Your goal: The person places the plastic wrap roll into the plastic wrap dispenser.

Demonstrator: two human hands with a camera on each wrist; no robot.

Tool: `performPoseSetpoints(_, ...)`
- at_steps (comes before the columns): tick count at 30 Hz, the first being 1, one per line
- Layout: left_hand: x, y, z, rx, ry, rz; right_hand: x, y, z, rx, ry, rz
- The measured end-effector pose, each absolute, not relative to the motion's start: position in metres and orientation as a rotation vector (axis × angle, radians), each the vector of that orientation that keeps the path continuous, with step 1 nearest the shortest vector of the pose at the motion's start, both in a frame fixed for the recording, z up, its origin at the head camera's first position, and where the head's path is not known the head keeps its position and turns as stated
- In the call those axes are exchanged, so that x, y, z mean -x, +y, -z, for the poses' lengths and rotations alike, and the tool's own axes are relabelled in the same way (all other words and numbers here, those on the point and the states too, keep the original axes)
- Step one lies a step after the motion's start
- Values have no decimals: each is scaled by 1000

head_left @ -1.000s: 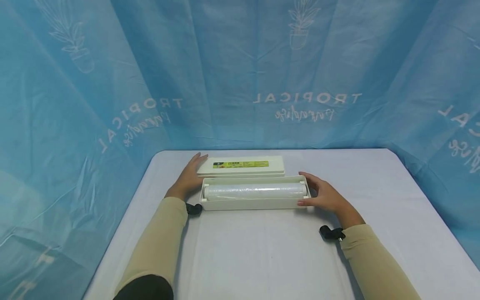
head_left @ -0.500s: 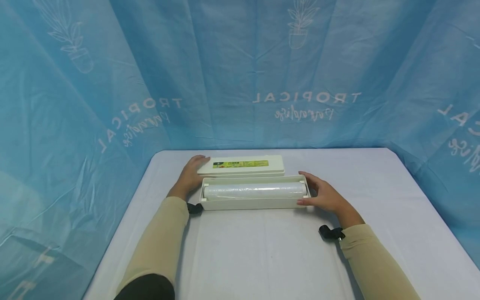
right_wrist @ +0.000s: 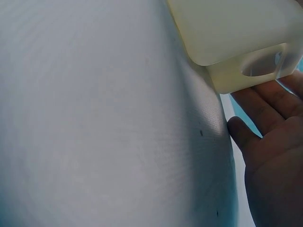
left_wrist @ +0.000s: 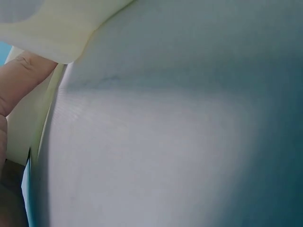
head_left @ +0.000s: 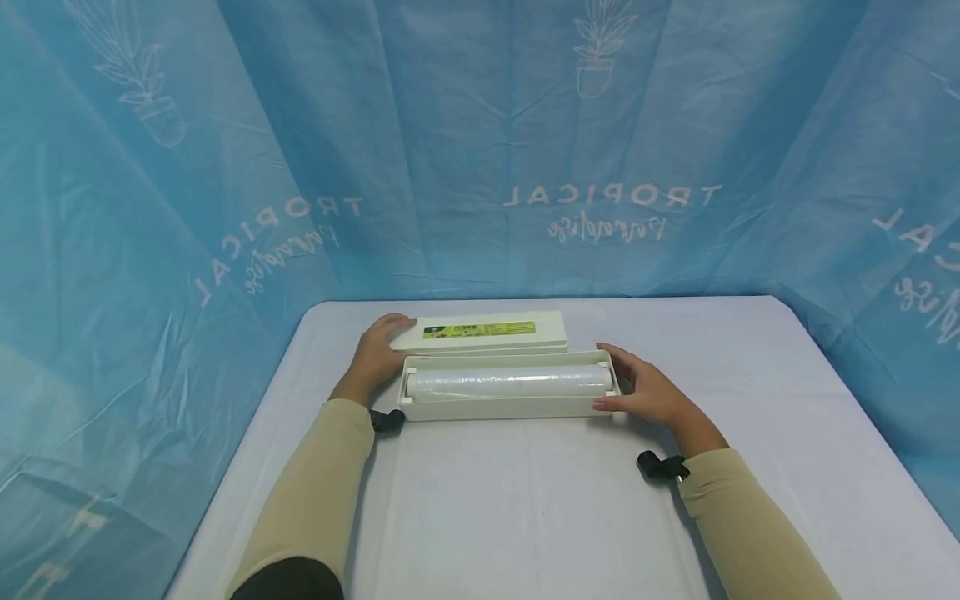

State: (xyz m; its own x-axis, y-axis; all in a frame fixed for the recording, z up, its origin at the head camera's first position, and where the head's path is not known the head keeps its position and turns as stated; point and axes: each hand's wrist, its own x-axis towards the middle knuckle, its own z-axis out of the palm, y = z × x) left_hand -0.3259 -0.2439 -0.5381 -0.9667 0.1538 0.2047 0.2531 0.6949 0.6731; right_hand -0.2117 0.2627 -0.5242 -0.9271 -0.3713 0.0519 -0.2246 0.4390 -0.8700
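Note:
A long white plastic wrap box (head_left: pixel 510 408) sits without its lid on the table, a roll of clear wrap (head_left: pixel 510 382) lying inside along its length. Directly behind it is the white lid (head_left: pixel 480 342), with a yellow-green label on top. My left hand (head_left: pixel 375 350) holds the lid's left end, fingertips at its far corner and thumb by the gap between lid and box. Around the box's right end, my right hand (head_left: pixel 652 396) has its thumb at the front corner and fingers at the back. An oval cutout shows in the box's end (right_wrist: pixel 236 78) in the right wrist view.
A white cloth (head_left: pixel 540 508) covers the table. Blue printed curtains (head_left: pixel 450 150) hang behind it and on both sides. Black wrist camera mounts (head_left: pixel 660 467) stick out near the sleeves.
The fingers of my left hand have slid slightly toward me at the lid's left end. The right hand, box and lid keep nearly the same places.

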Motion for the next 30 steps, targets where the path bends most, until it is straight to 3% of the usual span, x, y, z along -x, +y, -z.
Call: performPoseSetpoints(30, 306, -245, 536, 281, -2632, 1226, 212, 263, 529, 570, 2513, 1553)
